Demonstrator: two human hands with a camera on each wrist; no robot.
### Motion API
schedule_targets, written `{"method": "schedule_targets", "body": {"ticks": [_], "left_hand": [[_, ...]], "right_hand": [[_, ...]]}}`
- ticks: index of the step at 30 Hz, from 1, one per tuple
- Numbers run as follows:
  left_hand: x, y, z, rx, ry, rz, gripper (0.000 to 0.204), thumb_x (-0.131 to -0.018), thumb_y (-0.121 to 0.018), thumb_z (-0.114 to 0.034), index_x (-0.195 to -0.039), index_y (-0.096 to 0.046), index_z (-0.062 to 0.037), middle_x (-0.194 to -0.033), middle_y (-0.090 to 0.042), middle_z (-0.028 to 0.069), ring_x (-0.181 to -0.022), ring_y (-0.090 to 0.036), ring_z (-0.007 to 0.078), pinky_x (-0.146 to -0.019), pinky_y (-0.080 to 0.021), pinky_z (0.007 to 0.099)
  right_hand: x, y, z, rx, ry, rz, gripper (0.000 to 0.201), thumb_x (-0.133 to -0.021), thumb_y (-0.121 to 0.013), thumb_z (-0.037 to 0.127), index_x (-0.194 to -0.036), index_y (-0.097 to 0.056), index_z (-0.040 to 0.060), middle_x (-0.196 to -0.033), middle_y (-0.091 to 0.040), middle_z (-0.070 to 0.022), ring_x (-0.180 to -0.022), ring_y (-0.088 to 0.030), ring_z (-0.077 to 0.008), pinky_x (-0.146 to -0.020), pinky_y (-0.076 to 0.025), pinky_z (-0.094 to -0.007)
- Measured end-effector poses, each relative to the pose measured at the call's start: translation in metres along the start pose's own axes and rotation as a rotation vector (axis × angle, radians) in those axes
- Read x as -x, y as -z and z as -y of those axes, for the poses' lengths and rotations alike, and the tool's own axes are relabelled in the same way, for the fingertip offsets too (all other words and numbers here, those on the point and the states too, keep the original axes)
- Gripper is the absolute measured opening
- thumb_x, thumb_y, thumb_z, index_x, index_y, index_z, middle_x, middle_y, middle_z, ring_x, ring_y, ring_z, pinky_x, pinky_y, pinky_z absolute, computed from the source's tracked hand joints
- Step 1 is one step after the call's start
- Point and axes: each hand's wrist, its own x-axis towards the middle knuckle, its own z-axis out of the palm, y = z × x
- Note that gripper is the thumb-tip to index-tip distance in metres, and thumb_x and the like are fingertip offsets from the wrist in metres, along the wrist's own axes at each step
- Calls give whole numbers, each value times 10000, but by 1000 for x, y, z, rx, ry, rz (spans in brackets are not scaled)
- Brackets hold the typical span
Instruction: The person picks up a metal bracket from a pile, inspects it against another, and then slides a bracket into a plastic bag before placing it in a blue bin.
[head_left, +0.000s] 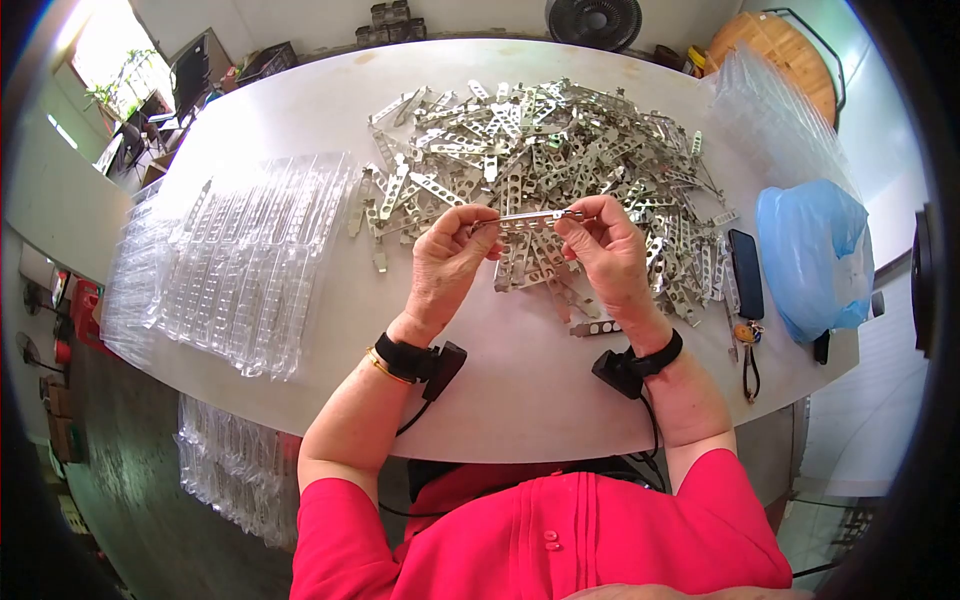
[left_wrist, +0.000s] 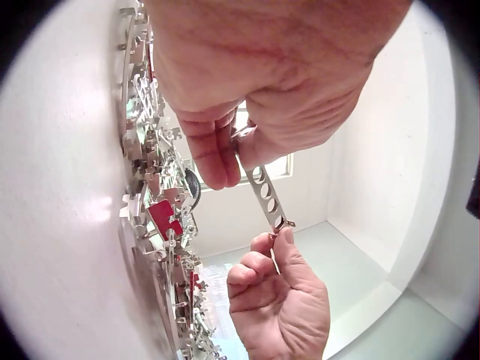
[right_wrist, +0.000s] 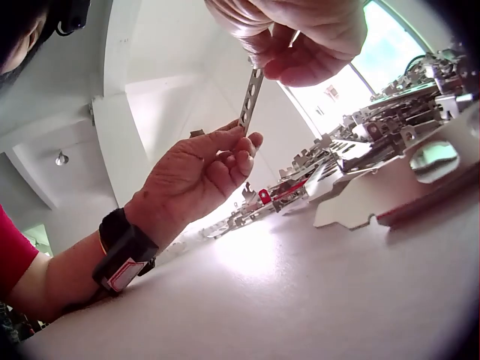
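A thin metal strip with round holes (left_wrist: 264, 192) is held up between both hands, above the table. In the head view the left hand (head_left: 447, 258) pinches its left end between thumb and fingers, and the right hand (head_left: 606, 252) pinches the right end. From the right wrist view, the strip (right_wrist: 251, 97) runs slantwise from one hand to the other. Its two ends are partly hidden by the fingertips. Just beyond the hands spreads a big heap of similar metal strips (head_left: 540, 150).
Clear plastic trays (head_left: 250, 260) lie stacked at the left, with more clear plastic (head_left: 780, 110) at the far right. A blue plastic bag (head_left: 812, 255), a phone (head_left: 745, 272) and keys (head_left: 748, 335) lie at the right. One loose strip (head_left: 597, 328) sits near the right wrist.
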Motion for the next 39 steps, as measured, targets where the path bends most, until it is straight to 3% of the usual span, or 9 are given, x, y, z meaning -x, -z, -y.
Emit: {"method": "schedule_targets", "body": {"ticks": [7,15,18,23,27,39], "left_hand": [[-1,2,5,-21,-27,-11,184,-968,-638,-58,-1142,-643,-1,-900,-678,29,-801,-639,98,-766,-534,247],[2,-3,4,-124,-71,2,151,-965,-623,-21,-1112,-653,-7,-868,-669,18,-790,-621,91,-755,-525,233],[3,-4,2,-151,-61,30,185,-960,-619,-2,-1143,-628,-18,-925,-655,19,-802,-620,86,-758,-526,228],[2,-7,-2,98,-20,24,392,-931,-638,27,-1287,-480,-16,-1091,-589,57,-894,-624,106,-812,-547,253],[2,-4,-2,77,-7,46,432,-912,-652,39,-1297,-462,-3,-1124,-578,72,-943,-619,116,-842,-550,267],[4,-3,-1,103,24,86,408,-910,-663,26,-1279,-495,-20,-1148,-572,52,-1011,-593,101,-883,-531,261]], "right_hand": [[0,0,0,30,18,-1,117,-927,-710,91,-993,-619,61,-745,-625,47,-655,-546,-10,-594,-448,-183],[3,-2,2,154,11,84,126,-917,-717,84,-1003,-633,46,-852,-636,21,-721,-571,-27,-627,-473,-196],[3,-3,6,199,5,69,118,-911,-719,83,-980,-634,40,-843,-636,16,-716,-576,-40,-625,-476,-204],[4,-2,6,213,45,60,123,-911,-724,97,-974,-635,40,-861,-634,0,-729,-585,-58,-637,-486,-223],[5,-2,6,248,124,52,125,-913,-722,111,-974,-636,43,-879,-630,-7,-749,-596,-74,-652,-494,-237],[6,-3,9,278,79,73,129,-908,-728,109,-973,-641,40,-891,-649,-16,-751,-611,-84,-663,-508,-242]]}}
